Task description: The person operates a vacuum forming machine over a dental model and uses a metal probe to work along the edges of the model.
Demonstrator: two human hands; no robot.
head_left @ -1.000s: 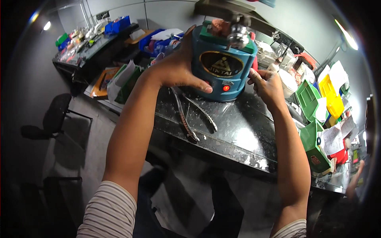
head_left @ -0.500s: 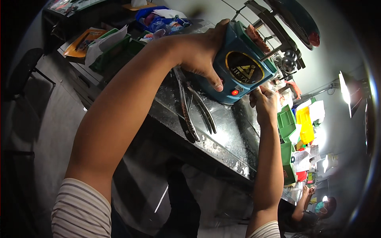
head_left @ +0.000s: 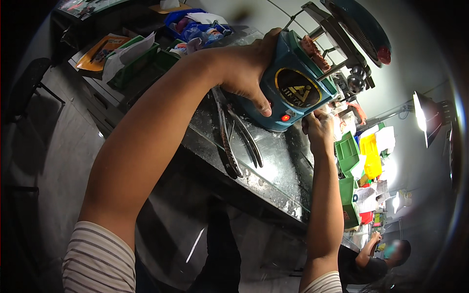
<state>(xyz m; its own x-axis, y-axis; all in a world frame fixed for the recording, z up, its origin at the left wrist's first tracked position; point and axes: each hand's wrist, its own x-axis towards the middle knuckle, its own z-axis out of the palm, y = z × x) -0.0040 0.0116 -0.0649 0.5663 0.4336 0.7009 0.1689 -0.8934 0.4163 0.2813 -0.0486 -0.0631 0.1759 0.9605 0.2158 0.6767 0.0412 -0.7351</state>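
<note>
A blue bench machine [head_left: 273,90] with a dark oval badge stands tilted in view on the metal bench. Its small red button [head_left: 286,118] is lit. Above it are a metal frame with a ball knob [head_left: 356,79] and a round dark head [head_left: 361,34]. A rough reddish-brown piece [head_left: 315,52] sits on top. My left hand [head_left: 249,73] clasps the machine's left side, thumb on the front near the button; its other fingers are partly hidden. My right hand [head_left: 320,128] is closed against the lower right side; what it grips is hidden. Long-handled pliers [head_left: 225,139] lie beside the machine.
The bench edge [head_left: 264,185] runs across the middle. Green trays [head_left: 348,152] and a yellow tray [head_left: 371,156] stand at right; a blue bin [head_left: 183,27] and a green tray [head_left: 129,73] with papers lie at left. Another person [head_left: 373,261] works far right.
The whole view has shifted slightly, so the machine and bench sit a little further left. Both my hands stay in the same places on the machine.
</note>
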